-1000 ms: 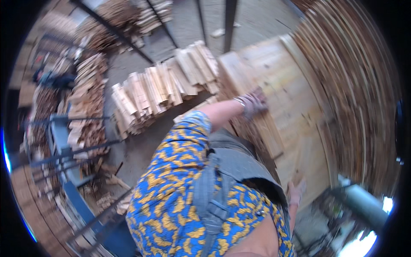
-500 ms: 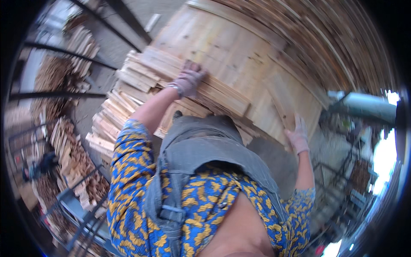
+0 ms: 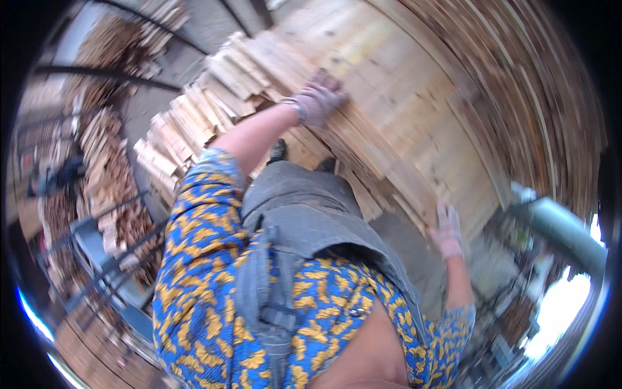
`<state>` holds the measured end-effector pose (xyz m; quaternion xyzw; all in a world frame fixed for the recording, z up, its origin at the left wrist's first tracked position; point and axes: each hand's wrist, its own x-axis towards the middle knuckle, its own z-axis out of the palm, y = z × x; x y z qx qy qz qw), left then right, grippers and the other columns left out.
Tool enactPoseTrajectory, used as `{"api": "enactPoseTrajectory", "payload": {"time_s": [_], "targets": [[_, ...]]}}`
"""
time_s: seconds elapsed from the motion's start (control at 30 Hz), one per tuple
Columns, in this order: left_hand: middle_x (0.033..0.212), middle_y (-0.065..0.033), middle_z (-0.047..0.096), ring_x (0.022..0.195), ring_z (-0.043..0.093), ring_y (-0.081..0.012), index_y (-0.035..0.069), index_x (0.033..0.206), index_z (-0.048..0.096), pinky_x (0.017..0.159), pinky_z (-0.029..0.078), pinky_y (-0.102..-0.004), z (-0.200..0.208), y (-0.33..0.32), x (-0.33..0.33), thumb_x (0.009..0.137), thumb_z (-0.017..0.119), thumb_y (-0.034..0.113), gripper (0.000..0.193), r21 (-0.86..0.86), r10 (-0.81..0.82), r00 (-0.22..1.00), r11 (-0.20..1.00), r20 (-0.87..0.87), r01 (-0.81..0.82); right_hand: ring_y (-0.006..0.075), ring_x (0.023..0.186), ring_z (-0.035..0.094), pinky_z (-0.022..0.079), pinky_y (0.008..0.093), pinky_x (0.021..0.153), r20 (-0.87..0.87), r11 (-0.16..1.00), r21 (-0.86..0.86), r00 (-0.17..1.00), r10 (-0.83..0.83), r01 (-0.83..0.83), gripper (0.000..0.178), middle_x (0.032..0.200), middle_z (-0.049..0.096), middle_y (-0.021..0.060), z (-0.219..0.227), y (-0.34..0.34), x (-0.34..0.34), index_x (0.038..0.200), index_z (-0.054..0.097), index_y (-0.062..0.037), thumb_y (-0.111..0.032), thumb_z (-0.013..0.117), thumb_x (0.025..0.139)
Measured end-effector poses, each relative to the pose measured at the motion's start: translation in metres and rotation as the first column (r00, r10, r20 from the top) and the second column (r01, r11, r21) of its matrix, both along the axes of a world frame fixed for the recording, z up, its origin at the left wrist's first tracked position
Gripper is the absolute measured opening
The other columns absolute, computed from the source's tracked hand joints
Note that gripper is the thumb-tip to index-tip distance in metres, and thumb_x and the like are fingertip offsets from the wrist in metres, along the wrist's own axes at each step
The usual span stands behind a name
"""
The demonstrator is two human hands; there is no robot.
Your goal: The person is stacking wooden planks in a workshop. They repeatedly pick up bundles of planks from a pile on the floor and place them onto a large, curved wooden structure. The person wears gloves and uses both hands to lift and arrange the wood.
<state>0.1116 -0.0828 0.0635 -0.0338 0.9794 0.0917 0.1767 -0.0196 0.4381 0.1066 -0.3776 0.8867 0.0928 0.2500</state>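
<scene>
My left hand point(image 3: 319, 98), in a pale work glove, lies over the wooden strips point(image 3: 359, 142) along the near edge of a broad wooden panel surface point(image 3: 402, 84). Its fingers reach across the wood, slightly bent, and do not close round anything. At the near right, my gloved right hand point(image 3: 447, 231) touches the end of a wooden strip point(image 3: 414, 188) with fingers stretched out. That strip lies along the same near edge, roughly in line with the strips by my left hand. The undersides of both hands are hidden.
Left of my arm, stacked light wooden strips point(image 3: 188, 117) fan out in a row. A large blurred pile of boards point(image 3: 512, 84) rises beyond the panel. A pale green pipe-like cylinder point(image 3: 560, 230) is at right. More wood piles point(image 3: 107, 175) and dark metal bars point(image 3: 107, 74) stand left.
The strip at my right hand has swung from a slant across the panel to lie along its near edge. My left hand has shifted right in view, as the whole view has turned.
</scene>
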Motion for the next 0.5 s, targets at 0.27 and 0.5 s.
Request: {"api": "enactPoseTrajectory", "payload": {"time_s": [0.27,0.5], "targets": [[0.151,-0.0184,0.046,0.146,0.035,-0.0393,0.018,0.143,0.051,0.126,0.013,-0.0534,-0.005,-0.007,0.021,0.054,0.09,0.031,0.098,0.055,0.03,0.976,0.998,-0.217,-0.019,0.0389,0.121,0.058,0.047,0.0441,0.105,0.145,0.805,-0.592,0.981,0.125,-0.015,0.056,0.133,0.06,0.0203,0.029,-0.155,0.024,0.133,0.061,-0.0069,-0.021,0.078,0.081],[0.148,-0.0209,0.044,0.141,0.039,-0.0421,0.013,0.145,0.048,0.121,0.027,-0.0551,-0.031,0.0,0.141,0.071,0.08,0.027,0.082,0.391,0.381,0.705,0.907,-0.598,-0.159,0.0358,0.123,0.06,0.047,0.0405,0.106,0.574,0.941,-0.333,0.778,0.255,-0.063,0.057,0.131,0.063,0.0207,-0.023,-0.3,0.144,0.135,0.06,-0.005,-0.03,0.075,0.086]]}}
